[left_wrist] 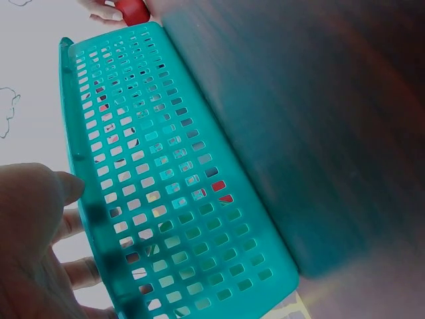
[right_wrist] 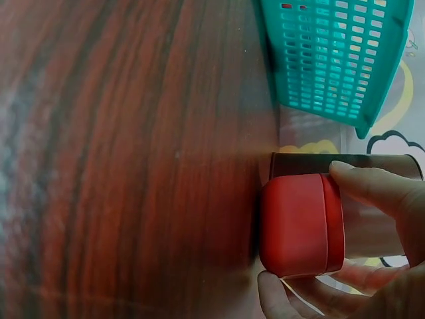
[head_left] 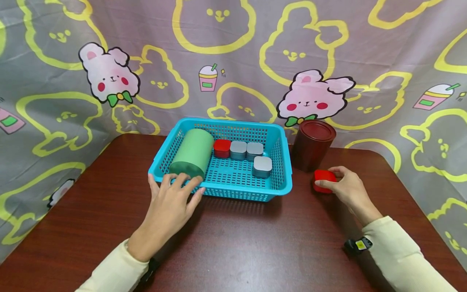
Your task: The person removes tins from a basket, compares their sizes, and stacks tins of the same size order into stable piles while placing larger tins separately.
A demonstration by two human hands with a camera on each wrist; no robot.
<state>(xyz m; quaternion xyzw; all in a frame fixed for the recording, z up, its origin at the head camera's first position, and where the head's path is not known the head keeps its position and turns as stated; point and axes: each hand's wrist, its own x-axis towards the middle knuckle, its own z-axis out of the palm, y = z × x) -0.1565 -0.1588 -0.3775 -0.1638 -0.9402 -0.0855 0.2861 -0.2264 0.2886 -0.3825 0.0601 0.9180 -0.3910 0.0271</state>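
My left hand (head_left: 171, 205) grips the near rim of a turquoise plastic basket (head_left: 233, 194), its fingers over the edge and its thumb on the outer side. In the left wrist view the thumb lies against the rim, with the fingers beyond it. Inside the basket a green cylinder (head_left: 193, 150) lies on its side, close to my left fingertips. To its right are a small red box (head_left: 221, 148) and several grey boxes (head_left: 262, 166) with rounded corners. My right hand (head_left: 350, 190) pinches another red box (right_wrist: 295, 226), lidded and rounded, between thumb and fingers, low at the tabletop.
A dark red canister (head_left: 313, 146) with a round lid stands right of the basket, just behind the red box in my right hand. The brown wooden table (head_left: 233, 243) ends at a patterned cloth (head_left: 240, 61) hanging behind it and along both sides.
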